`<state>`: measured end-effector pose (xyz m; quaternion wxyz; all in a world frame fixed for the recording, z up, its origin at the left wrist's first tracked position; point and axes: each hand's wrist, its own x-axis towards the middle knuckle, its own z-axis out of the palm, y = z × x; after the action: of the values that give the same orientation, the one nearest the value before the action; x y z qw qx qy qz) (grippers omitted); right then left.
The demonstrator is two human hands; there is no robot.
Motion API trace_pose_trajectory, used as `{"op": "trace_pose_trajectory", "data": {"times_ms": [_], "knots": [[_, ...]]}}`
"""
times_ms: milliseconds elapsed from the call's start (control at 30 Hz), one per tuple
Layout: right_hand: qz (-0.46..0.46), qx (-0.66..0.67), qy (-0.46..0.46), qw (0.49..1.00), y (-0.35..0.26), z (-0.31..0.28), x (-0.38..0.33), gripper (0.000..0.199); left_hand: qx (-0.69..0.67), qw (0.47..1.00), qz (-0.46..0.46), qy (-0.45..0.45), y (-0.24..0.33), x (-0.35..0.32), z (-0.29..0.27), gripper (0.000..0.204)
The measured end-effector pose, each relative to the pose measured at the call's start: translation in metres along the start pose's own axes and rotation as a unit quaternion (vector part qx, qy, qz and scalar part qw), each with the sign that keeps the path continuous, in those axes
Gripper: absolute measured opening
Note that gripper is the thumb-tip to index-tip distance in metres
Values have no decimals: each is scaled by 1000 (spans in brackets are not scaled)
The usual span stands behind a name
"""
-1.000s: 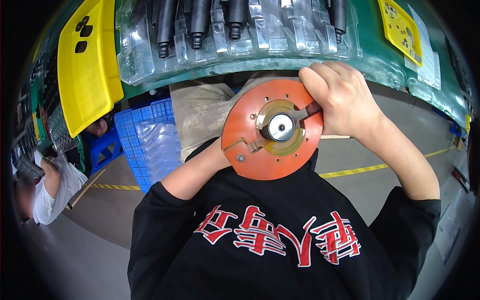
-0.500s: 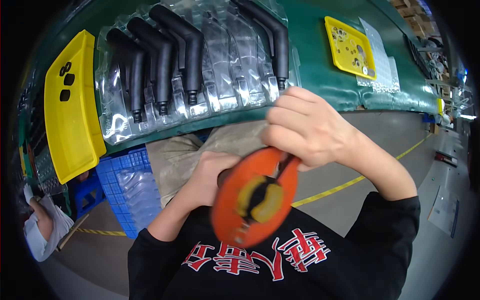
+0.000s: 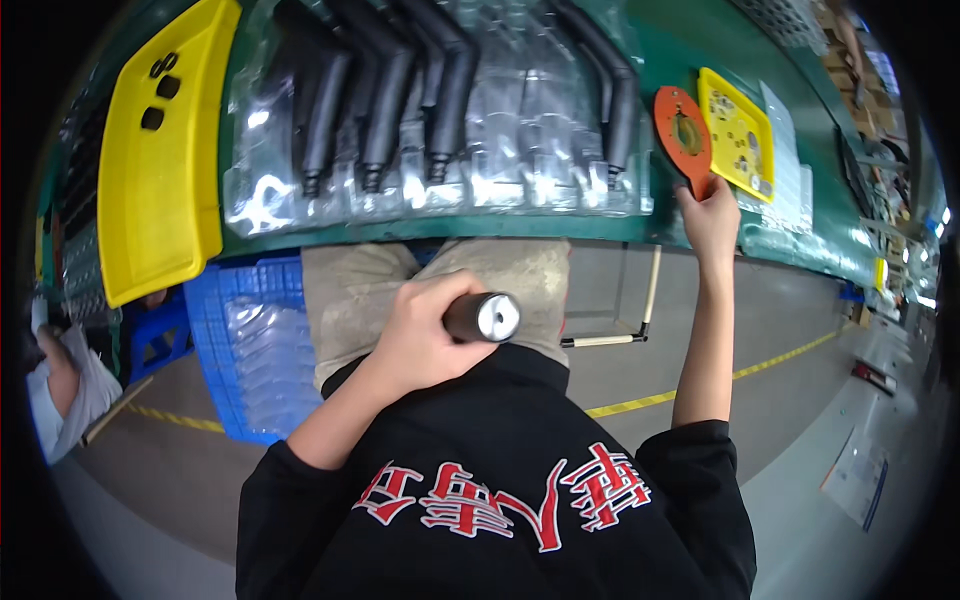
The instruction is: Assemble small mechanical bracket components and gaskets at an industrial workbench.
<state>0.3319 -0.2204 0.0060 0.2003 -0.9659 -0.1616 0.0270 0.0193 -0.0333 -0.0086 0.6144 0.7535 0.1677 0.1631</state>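
Note:
My left hand (image 3: pixel 425 335) is wrapped round a black tube (image 3: pixel 465 318) above my lap. The tube's bright silvery end, with a small dark hole, faces up; the rest of it is hidden by my fingers. Out to the right, over the green table (image 3: pixel 655 215), my right hand (image 3: pixel 712 215) grips the dark handle of an orange paddle-shaped tool (image 3: pixel 690 165). An oval yellow-and-black patch marks its middle. The tool stands beside a small yellow tray (image 3: pixel 722 95) of rings and little parts. Whether it touches the table I cannot tell.
Several bent black tubes (image 3: pixel 390 110) lie in a clear plastic tray (image 3: pixel 505 190) ahead of me. At left, a long yellow bin (image 3: pixel 160 225) holds small black parts. A blue crate (image 3: pixel 215 350) with clear plastic stands below. Another person's arm (image 3: pixel 60 375) shows at far left.
My right hand has carried the orange tool from in front of my chest rightward to the table. The black tube's silvery end has come into sight in my left hand.

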Motion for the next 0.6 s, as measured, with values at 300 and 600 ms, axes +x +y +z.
{"op": "trace_pose_trajectory", "data": {"times_ms": [300, 600], "knots": [[-234, -90, 139, 958, -34, 0, -42, 47, 79, 991, 5, 107, 17, 8, 11, 27], [-210, 429, -247, 843, -104, -10, -131, 59, 95, 993, -20, 69, 33, 23, 17, 27]]}}
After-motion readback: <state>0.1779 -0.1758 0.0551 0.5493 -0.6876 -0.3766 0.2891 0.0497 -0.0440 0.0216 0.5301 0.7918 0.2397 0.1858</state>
